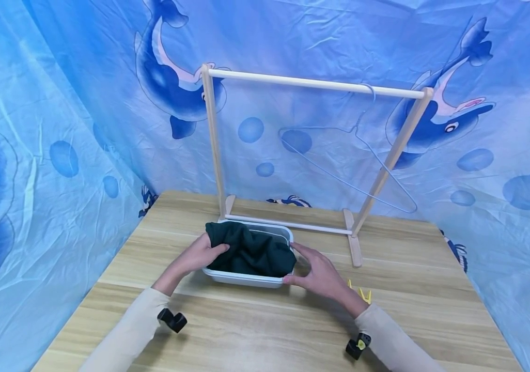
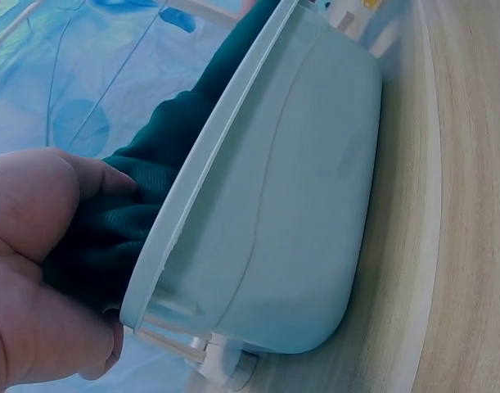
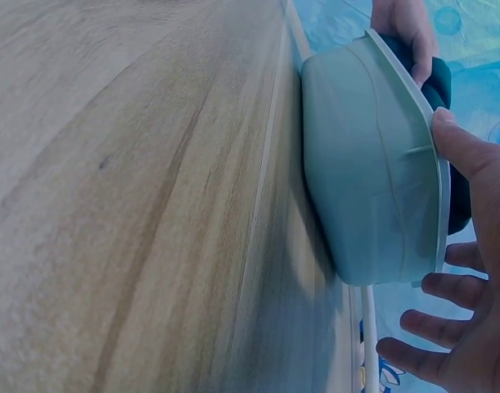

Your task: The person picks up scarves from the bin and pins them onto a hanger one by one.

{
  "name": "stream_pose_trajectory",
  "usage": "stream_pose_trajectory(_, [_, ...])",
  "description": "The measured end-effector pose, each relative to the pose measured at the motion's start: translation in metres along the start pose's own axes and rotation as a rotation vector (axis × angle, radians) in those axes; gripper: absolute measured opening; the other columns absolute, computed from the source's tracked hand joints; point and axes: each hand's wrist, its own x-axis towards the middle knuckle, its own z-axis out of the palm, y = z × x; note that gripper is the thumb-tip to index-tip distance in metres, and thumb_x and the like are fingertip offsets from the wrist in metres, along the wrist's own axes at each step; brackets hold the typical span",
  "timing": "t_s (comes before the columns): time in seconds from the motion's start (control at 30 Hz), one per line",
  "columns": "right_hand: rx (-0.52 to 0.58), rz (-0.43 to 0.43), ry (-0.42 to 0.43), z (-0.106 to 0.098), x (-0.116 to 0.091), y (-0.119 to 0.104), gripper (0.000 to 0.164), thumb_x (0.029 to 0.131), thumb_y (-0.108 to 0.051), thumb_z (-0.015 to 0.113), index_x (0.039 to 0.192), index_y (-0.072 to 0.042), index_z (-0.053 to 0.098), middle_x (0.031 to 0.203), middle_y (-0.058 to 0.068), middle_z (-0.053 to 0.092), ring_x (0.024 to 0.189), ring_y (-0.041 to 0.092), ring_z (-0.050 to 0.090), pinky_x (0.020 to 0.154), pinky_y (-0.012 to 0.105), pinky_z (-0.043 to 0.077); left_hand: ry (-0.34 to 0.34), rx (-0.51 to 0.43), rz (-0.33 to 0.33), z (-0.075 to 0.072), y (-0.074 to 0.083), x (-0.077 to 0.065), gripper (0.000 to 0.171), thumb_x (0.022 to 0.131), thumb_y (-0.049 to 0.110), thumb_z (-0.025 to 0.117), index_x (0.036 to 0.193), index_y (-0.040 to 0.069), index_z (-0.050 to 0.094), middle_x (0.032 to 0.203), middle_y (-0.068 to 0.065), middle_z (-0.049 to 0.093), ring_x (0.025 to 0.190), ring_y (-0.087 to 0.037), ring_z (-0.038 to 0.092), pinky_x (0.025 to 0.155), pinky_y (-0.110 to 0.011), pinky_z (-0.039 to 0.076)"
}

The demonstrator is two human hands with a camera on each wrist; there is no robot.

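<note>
While the dark green cloth (image 1: 255,254) lies in the basin (image 1: 246,279), its left end is gripped by the left hand (image 1: 203,252); the basin's rim is touched by the right hand (image 1: 317,272), fingers loosely spread. Behind, a rack (image 1: 311,80) is seen.

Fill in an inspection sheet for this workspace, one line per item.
Surface: wood-grain table, with the tub standing on it.
Job's things: dark green cloth bunched in a pale tub, bulging up to its rim.
Clutter: yellow clips beside the right forearm, partly hidden by it.
Left hand: grips the cloth at the tub's left end.
Right hand: touches the tub's right end, thumb at the rim, fingers spread.
Cables: nothing seen.
Surroundings: rack behind the tub, one wire hanger on its top bar; blue dolphin-print backdrop.
</note>
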Motion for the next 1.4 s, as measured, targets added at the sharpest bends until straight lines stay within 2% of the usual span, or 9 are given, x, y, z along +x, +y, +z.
stream_pose_trajectory(0.23, [0.004, -0.002, -0.006, 0.0, 0.001, 0.0, 0.095, 0.08, -0.073, 0.072, 0.157, -0.026, 0.043, 0.156, 0.003, 0.048, 0.143, 0.028, 0.046, 0.112, 0.054, 0.041, 0.004, -0.002, -0.008, -0.002, -0.001, 0.001, 0.033, 0.103, 0.011, 0.058, 0.133, -0.001, 0.059, 0.134, -0.017, 0.06, 0.119, -0.027, 0.054, 0.102, -0.044, 0.044])
stream_pose_trajectory(0.37, [0.0, -0.002, -0.005, 0.001, 0.001, 0.001, 0.095, 0.079, -0.073, 0.072, 0.157, -0.026, 0.043, 0.156, 0.003, 0.048, 0.143, 0.027, 0.046, 0.112, 0.054, 0.041, 0.027, 0.047, -0.051, -0.002, 0.001, 0.001, 0.043, 0.1, 0.026, 0.067, 0.134, 0.0, 0.06, 0.132, -0.016, 0.063, 0.117, -0.026, 0.057, 0.098, -0.043, 0.047])
stream_pose_trajectory(0.5, [0.002, -0.003, -0.002, 0.001, 0.0, 0.0, 0.095, 0.079, -0.073, 0.073, 0.156, -0.026, 0.043, 0.156, 0.003, 0.049, 0.143, 0.027, 0.046, 0.112, 0.054, 0.041, 0.089, 0.131, -0.127, -0.002, 0.004, 0.0, 0.05, 0.09, 0.041, 0.077, 0.117, 0.0, 0.069, 0.095, -0.007, 0.067, 0.093, -0.022, 0.061, 0.079, -0.035, 0.048])
stream_pose_trajectory(0.57, [0.006, -0.005, 0.0, 0.0, 0.0, 0.0, 0.095, 0.079, -0.072, 0.073, 0.156, -0.026, 0.044, 0.155, 0.002, 0.049, 0.143, 0.027, 0.047, 0.111, 0.054, 0.042, 0.11, 0.15, -0.158, -0.002, 0.007, 0.0, 0.044, 0.088, 0.042, 0.079, 0.095, 0.0, 0.069, 0.073, 0.0, 0.053, 0.075, -0.021, 0.056, 0.068, -0.033, 0.044])
stream_pose_trajectory(0.67, [0.009, -0.008, 0.004, 0.0, 0.0, -0.001, 0.094, 0.079, -0.072, 0.074, 0.156, -0.026, 0.044, 0.155, 0.003, 0.049, 0.142, 0.027, 0.047, 0.111, 0.054, 0.042, 0.115, 0.146, -0.173, -0.001, 0.011, 0.001, 0.04, 0.09, 0.04, 0.078, 0.079, 0.005, 0.061, 0.063, 0.003, 0.032, 0.062, -0.02, 0.047, 0.06, -0.032, 0.038])
stream_pose_trajectory(0.83, [0.004, 0.005, 0.002, 0.0, 0.0, -0.001, 0.095, 0.078, -0.073, 0.073, 0.156, -0.027, 0.043, 0.155, 0.003, 0.049, 0.143, 0.027, 0.047, 0.112, 0.054, 0.041, 0.124, 0.109, -0.168, 0.0, 0.015, 0.001, 0.037, 0.093, 0.039, 0.074, 0.099, 0.003, 0.068, 0.068, 0.002, 0.036, 0.075, -0.022, 0.054, 0.067, -0.033, 0.042])
stream_pose_trajectory(1.0, [-0.001, 0.006, -0.001, 0.0, 0.0, 0.0, 0.094, 0.079, -0.072, 0.073, 0.156, -0.027, 0.044, 0.155, 0.003, 0.049, 0.142, 0.027, 0.047, 0.111, 0.054, 0.042, 0.137, 0.036, -0.118, 0.001, 0.012, 0.001, 0.04, 0.096, 0.036, 0.073, 0.12, 0.005, 0.069, 0.1, -0.007, 0.066, 0.099, -0.023, 0.061, 0.084, -0.035, 0.048])
stream_pose_trajectory(1.07, [0.001, 0.005, -0.002, 0.0, 0.0, 0.0, 0.094, 0.079, -0.072, 0.073, 0.156, -0.027, 0.044, 0.155, 0.003, 0.049, 0.142, 0.027, 0.047, 0.111, 0.054, 0.042, 0.16, 0.006, -0.108, 0.002, 0.01, 0.002, 0.041, 0.096, 0.036, 0.073, 0.123, 0.006, 0.069, 0.118, -0.01, 0.068, 0.106, -0.023, 0.061, 0.089, -0.037, 0.049])
stream_pose_trajectory(1.4, [0.012, 0.016, -0.001, -0.001, 0.0, 0.0, 0.095, 0.079, -0.074, 0.072, 0.156, -0.026, 0.044, 0.155, 0.003, 0.049, 0.142, 0.027, 0.047, 0.111, 0.055, 0.042, 0.287, -0.125, -0.135, 0.003, 0.01, 0.01, 0.042, 0.091, 0.039, 0.078, 0.117, 0.006, 0.074, 0.12, -0.012, 0.071, 0.109, -0.024, 0.064, 0.095, -0.038, 0.05])
